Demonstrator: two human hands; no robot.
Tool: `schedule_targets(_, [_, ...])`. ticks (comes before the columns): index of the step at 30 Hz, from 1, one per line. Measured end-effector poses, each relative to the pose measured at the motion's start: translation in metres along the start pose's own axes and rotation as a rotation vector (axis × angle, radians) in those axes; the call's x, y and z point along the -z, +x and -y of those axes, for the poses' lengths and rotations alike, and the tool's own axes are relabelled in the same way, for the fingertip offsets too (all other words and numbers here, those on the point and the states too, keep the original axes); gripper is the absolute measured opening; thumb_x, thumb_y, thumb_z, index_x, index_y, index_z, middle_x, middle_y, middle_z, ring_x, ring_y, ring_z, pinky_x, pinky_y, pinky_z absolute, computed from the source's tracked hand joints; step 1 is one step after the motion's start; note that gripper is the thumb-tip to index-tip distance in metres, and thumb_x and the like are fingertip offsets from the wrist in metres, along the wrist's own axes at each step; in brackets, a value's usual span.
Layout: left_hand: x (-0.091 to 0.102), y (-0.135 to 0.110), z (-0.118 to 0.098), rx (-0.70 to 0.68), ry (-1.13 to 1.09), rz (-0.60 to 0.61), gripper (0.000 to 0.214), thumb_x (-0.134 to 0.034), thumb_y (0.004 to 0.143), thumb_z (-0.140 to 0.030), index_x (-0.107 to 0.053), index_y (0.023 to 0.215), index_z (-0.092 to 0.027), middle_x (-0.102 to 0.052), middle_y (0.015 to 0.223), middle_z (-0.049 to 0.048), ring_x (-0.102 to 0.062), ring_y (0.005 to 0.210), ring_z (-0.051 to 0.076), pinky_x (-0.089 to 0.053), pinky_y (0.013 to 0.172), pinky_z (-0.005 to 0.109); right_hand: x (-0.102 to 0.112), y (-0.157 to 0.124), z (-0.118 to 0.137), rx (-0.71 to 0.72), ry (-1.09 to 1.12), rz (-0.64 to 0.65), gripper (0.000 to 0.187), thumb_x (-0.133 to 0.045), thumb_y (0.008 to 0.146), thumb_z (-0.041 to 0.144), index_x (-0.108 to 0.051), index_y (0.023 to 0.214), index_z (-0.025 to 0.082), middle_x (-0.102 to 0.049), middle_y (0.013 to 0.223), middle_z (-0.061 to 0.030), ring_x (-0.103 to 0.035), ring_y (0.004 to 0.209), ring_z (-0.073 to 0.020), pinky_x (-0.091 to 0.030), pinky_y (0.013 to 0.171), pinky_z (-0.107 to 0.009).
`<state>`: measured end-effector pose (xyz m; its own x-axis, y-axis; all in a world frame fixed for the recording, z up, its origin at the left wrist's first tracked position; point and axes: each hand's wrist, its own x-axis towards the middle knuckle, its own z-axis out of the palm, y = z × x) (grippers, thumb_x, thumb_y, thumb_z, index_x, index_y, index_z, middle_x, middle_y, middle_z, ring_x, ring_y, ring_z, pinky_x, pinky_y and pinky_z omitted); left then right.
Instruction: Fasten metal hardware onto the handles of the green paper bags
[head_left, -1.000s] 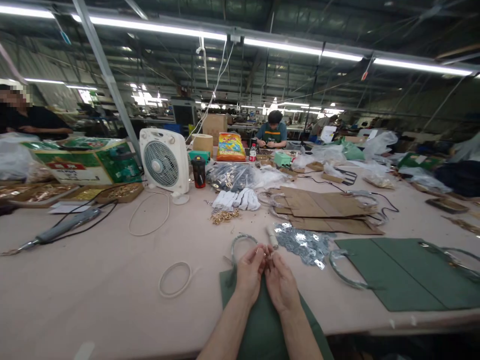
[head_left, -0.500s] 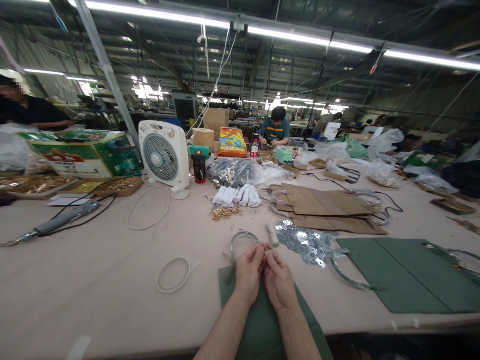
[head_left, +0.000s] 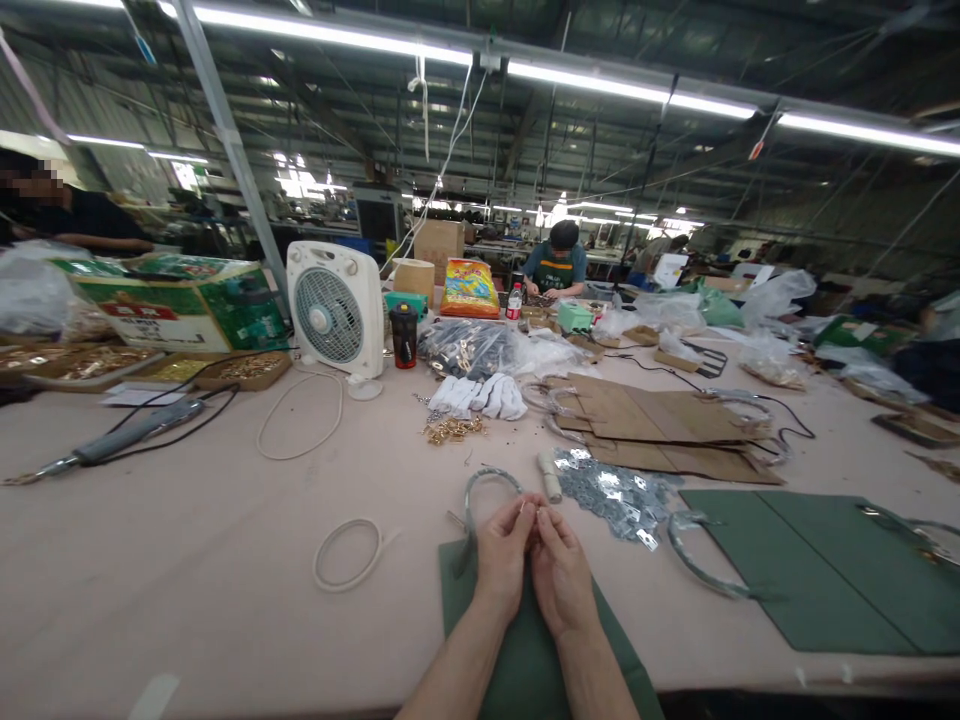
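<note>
A green bag panel (head_left: 517,672) lies under my forearms at the table's front edge. Its looped handle (head_left: 489,472), wrapped in clear film, rises beside my hands. My left hand (head_left: 504,550) and my right hand (head_left: 559,568) meet above the panel, thumbs and fingertips pinched together. A tiny pale or shiny bit shows between the fingertips, too small to name. Just beyond my hands lie a whitish roll (head_left: 550,480) and a spread of flat metal plates (head_left: 619,497).
Gold hardware pieces (head_left: 454,430) and white gloves (head_left: 480,397) lie ahead. A second green panel (head_left: 832,560) and brown panels (head_left: 660,410) lie to the right. On the left are a fan (head_left: 335,310), a coiled strip (head_left: 346,553) and a corded tool (head_left: 139,432). A co-worker (head_left: 555,262) sits across.
The view has shifted slightly, so the scene sits a little lower and further right. My hands stay pinched together over the green panel, with only small finger movement.
</note>
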<state>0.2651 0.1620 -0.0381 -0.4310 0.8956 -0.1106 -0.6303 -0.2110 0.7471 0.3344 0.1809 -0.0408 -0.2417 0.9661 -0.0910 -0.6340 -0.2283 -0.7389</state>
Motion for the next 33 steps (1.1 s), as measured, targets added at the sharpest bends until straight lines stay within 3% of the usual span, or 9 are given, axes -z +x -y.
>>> schedule_targets(6, [-0.001,-0.001,-0.004,0.025,-0.056,0.029,0.044,-0.088,0.076,-0.045,-0.081,0.106,-0.013,-0.079,0.101,0.0110,-0.072,0.089,0.019,-0.058,0.082,0.025,-0.001,-0.003,0.005,0.032,-0.071,-0.006,0.035,-0.085,0.080,0.043,-0.074,0.109,0.027,-0.075,0.114,-0.0027,-0.069,0.108,-0.0190,-0.056,0.098,-0.032])
schedule_targets(10, [-0.002,-0.001,-0.007,0.051,-0.154,-0.018,0.048,-0.092,0.070,-0.048,-0.082,0.100,-0.012,-0.076,0.094,0.0087,-0.063,0.073,0.010,-0.055,0.073,0.019,0.005,-0.003,0.013,0.299,-0.450,-0.157,0.034,-0.078,0.084,0.050,-0.078,0.107,0.025,-0.075,0.112,-0.0055,-0.067,0.108,-0.0229,-0.052,0.099,-0.036])
schedule_targets(13, [-0.002,-0.002,-0.008,0.054,-0.135,-0.023,0.051,-0.092,0.068,-0.050,-0.082,0.098,-0.010,-0.073,0.085,0.0070,-0.058,0.067,0.009,-0.052,0.067,0.019,0.005,-0.004,0.020,0.465,-0.687,-0.120,0.031,-0.077,0.084,0.049,-0.082,0.102,0.025,-0.075,0.114,-0.0073,-0.063,0.113,-0.0255,-0.047,0.107,-0.039])
schedule_targets(19, [-0.002,-0.002,-0.007,0.034,-0.079,-0.031,0.049,-0.090,0.067,-0.055,-0.079,0.085,-0.010,-0.063,0.070,0.0011,-0.050,0.062,0.009,-0.043,0.059,0.018,-0.002,-0.008,0.023,0.484,-0.739,0.034,0.026,-0.077,0.085,0.045,-0.083,0.104,0.030,-0.077,0.108,-0.0067,-0.067,0.105,-0.0266,-0.051,0.101,-0.042])
schedule_targets(24, [0.002,0.000,-0.002,0.019,-0.002,-0.017,0.049,-0.085,0.073,-0.059,-0.075,0.078,-0.011,-0.058,0.065,-0.0005,-0.046,0.059,0.009,-0.038,0.054,0.019,0.004,-0.006,0.025,0.504,-0.843,0.093,0.022,-0.076,0.086,0.044,-0.083,0.105,0.035,-0.077,0.109,-0.0063,-0.067,0.104,-0.0277,-0.049,0.105,-0.043])
schedule_targets(30, [0.005,-0.001,0.002,-0.070,0.191,-0.041,0.054,-0.077,0.078,-0.065,-0.077,0.077,-0.012,-0.063,0.065,0.0020,-0.053,0.061,0.013,-0.043,0.058,0.023,0.005,0.000,0.026,0.510,-0.867,0.087,0.026,-0.078,0.084,0.047,-0.082,0.108,0.036,-0.077,0.111,-0.0068,-0.066,0.107,-0.0286,-0.046,0.110,-0.044])
schedule_targets(33, [0.004,-0.003,-0.002,-0.122,0.238,-0.037,0.050,-0.073,0.084,-0.062,-0.080,0.088,-0.013,-0.072,0.075,0.0054,-0.063,0.071,0.018,-0.052,0.070,0.027,0.001,0.000,0.025,0.513,-0.866,0.049,0.025,-0.077,0.085,0.047,-0.083,0.105,0.034,-0.077,0.110,-0.0070,-0.067,0.106,-0.0281,-0.048,0.107,-0.044])
